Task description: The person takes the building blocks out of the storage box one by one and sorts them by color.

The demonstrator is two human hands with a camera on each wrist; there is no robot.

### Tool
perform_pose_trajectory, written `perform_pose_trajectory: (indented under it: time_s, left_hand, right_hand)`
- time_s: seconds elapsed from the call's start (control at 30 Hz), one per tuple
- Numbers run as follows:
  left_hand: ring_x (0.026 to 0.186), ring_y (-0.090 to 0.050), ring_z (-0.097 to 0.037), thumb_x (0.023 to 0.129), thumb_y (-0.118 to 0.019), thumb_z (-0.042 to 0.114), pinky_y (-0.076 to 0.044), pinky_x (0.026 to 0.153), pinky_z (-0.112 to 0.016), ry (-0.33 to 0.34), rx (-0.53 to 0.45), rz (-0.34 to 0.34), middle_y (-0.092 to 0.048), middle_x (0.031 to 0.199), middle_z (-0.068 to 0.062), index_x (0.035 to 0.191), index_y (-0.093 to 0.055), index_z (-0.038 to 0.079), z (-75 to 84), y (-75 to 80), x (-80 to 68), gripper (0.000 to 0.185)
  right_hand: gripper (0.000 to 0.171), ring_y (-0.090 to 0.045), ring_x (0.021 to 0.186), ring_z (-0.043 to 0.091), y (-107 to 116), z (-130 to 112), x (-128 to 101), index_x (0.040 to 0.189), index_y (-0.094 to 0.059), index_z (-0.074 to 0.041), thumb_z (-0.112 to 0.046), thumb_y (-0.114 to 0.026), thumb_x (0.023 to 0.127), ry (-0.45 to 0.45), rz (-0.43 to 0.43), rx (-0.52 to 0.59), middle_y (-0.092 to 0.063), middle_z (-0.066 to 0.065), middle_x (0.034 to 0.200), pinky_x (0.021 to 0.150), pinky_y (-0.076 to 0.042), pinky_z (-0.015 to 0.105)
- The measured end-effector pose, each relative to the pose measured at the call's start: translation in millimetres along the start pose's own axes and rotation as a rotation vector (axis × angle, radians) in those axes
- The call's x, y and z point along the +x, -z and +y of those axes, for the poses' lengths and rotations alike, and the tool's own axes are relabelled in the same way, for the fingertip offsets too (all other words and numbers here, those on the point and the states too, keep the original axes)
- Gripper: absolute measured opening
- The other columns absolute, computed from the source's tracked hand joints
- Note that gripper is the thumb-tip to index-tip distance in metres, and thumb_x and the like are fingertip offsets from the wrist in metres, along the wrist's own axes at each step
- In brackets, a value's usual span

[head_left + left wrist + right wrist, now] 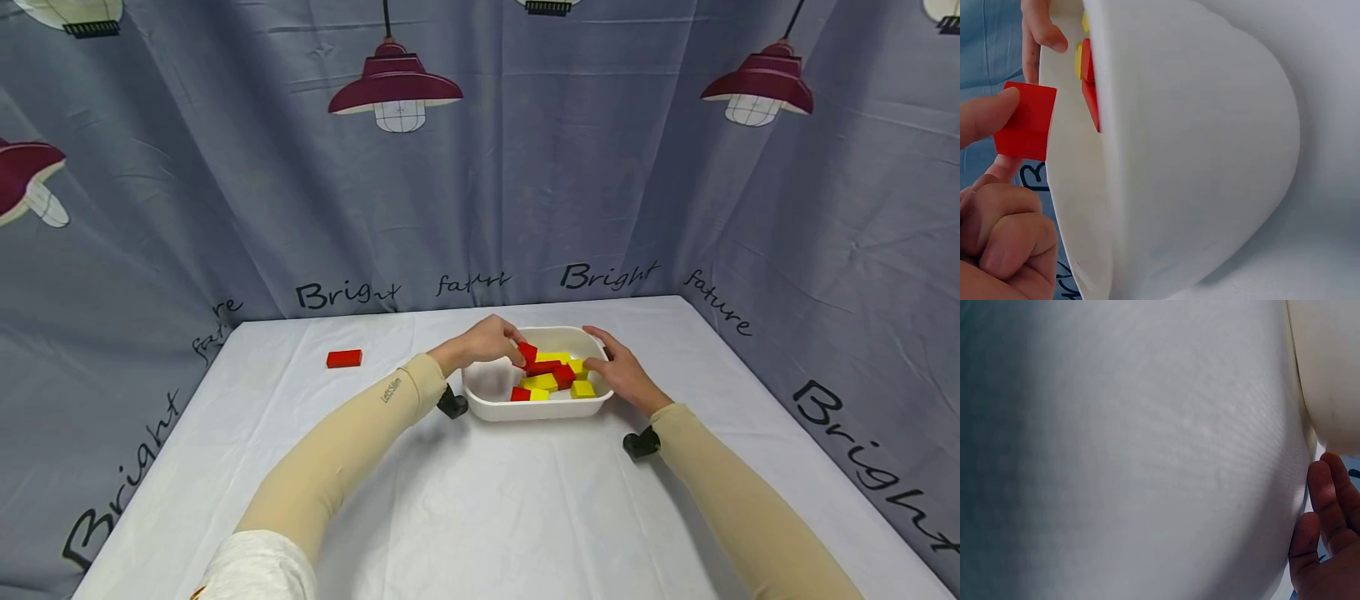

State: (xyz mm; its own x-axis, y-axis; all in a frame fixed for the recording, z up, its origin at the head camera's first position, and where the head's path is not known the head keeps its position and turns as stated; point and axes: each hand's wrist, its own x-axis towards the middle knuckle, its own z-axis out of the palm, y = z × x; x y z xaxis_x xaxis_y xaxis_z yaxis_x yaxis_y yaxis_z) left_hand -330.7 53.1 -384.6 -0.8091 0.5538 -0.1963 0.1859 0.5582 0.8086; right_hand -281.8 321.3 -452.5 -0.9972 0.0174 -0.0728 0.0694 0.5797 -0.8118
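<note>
My left hand (487,343) pinches a red block (1030,122) between thumb and fingers, over the left part of a white plastic basin (540,410). In the left wrist view, its other fingers are curled below the block. At the basin's right end my right hand (624,371) holds the rim, thumb over the inside and fingers along the outside. Several red and yellow blocks lie loosely in the basin's middle and right, among them a yellow block (582,389) and a red block (563,377). The right wrist view shows only some right fingers (1325,494) beside the basin.
A lone red block (344,358) lies on the white-covered table (510,508), left of the basin. Behind the table hangs a grey-blue curtain (570,183) printed with lamps and lettering. Black wrist cameras sit under both forearms.
</note>
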Motion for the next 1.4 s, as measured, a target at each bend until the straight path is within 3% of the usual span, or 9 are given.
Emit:
perform_pose_trajectory:
  time_s: [0.23, 0.5, 0.73, 0.87, 1.03, 1.13, 1.27, 1.4]
  left_hand:
    - [0.113, -0.055, -0.023, 0.084, -0.078, 0.017, -0.049, 0.099, -0.042, -0.02, 0.012, 0.035, -0.066, 0.125, -0.003, 0.117, -0.074, 0.011, 0.7, 0.4, -3.6, 0.034]
    - [0.096, -0.052, -0.023, 0.083, -0.08, 0.02, -0.046, 0.076, -0.032, -0.043, -0.01, 0.105, -0.06, 0.102, -0.006, 0.119, -0.074, 0.014, 0.2, 2.3, -11.9, 0.038]
    - [0.119, -0.055, -0.025, 0.081, -0.08, 0.023, -0.049, 0.097, -0.041, -0.022, -0.085, 0.169, -0.063, 0.124, -0.003, 0.116, -0.075, 0.02, -6.8, 8.1, -22.3, 0.035]
    - [0.127, -0.055, -0.028, 0.081, -0.08, 0.023, -0.049, 0.101, -0.046, -0.012, -0.122, 0.169, -0.065, 0.122, -0.001, 0.115, -0.074, 0.022, -15.0, 13.4, -26.9, 0.035]
    - [0.131, -0.055, -0.027, 0.081, -0.08, 0.024, -0.048, 0.099, -0.042, -0.021, -0.133, 0.193, -0.069, 0.114, 0.001, 0.115, -0.073, 0.022, -23.6, 22.0, -34.6, 0.035]
    - [0.117, -0.057, -0.024, 0.082, -0.079, 0.025, -0.047, 0.089, -0.037, -0.023, -0.13, 0.214, -0.066, 0.089, -0.001, 0.119, -0.071, 0.021, -28.0, 28.4, -39.0, 0.038]
    - [0.083, -0.05, -0.019, 0.083, -0.078, 0.026, -0.039, 0.074, -0.033, -0.024, -0.162, 0.265, -0.047, 0.068, 0.0, 0.123, -0.068, 0.02, -34.3, 39.0, -45.3, 0.042]
    - [0.064, -0.035, -0.016, 0.085, -0.078, 0.026, -0.032, 0.065, -0.034, -0.032, -0.205, 0.32, -0.034, 0.062, 0.002, 0.126, -0.066, 0.021, -43.8, 50.8, -52.8, 0.043]
  right_hand:
    - [0.072, -0.026, 0.147, 0.047, 0, 1, 1, 0.161, -0.023, -0.026, -0.019, -0.055, 0.097, -0.005, -0.003, 0.005, -0.021, 0.017, 0.166, 0.114, -0.031, 0.061]
    - [0.072, -0.027, 0.147, 0.047, 0, 2, 2, 0.161, -0.022, -0.026, -0.019, -0.055, 0.097, -0.009, -0.005, 0.004, -0.021, 0.017, 0.166, 0.113, -0.032, 0.061]
    - [0.072, -0.027, 0.147, 0.046, 0, 1, 2, 0.161, -0.022, -0.027, -0.019, -0.055, 0.097, -0.015, -0.006, 0.009, -0.021, 0.017, 0.166, 0.113, -0.032, 0.061]
    - [0.072, -0.028, 0.146, 0.046, 0, 0, 1, 0.161, -0.021, -0.027, -0.019, -0.054, 0.098, -0.02, -0.005, 0.007, -0.021, 0.017, 0.166, 0.113, -0.033, 0.06]
    - [0.072, -0.029, 0.146, 0.045, -1, -1, 1, 0.161, -0.022, -0.026, -0.019, -0.054, 0.097, -0.026, -0.005, 0.014, -0.022, 0.017, 0.165, 0.113, -0.033, 0.059]
    - [0.072, -0.029, 0.146, 0.045, 0, 0, 1, 0.161, -0.022, -0.027, -0.02, -0.055, 0.097, -0.03, -0.007, 0.019, -0.023, 0.017, 0.165, 0.114, -0.032, 0.06]
    - [0.072, -0.03, 0.146, 0.045, 0, 1, 2, 0.161, -0.022, -0.028, -0.02, -0.054, 0.098, -0.027, -0.007, 0.015, -0.023, 0.017, 0.165, 0.114, -0.033, 0.059]
    - [0.072, -0.03, 0.145, 0.045, -1, 0, 2, 0.161, -0.022, -0.027, -0.019, -0.054, 0.097, -0.024, -0.007, 0.014, -0.023, 0.017, 0.165, 0.113, -0.034, 0.059]
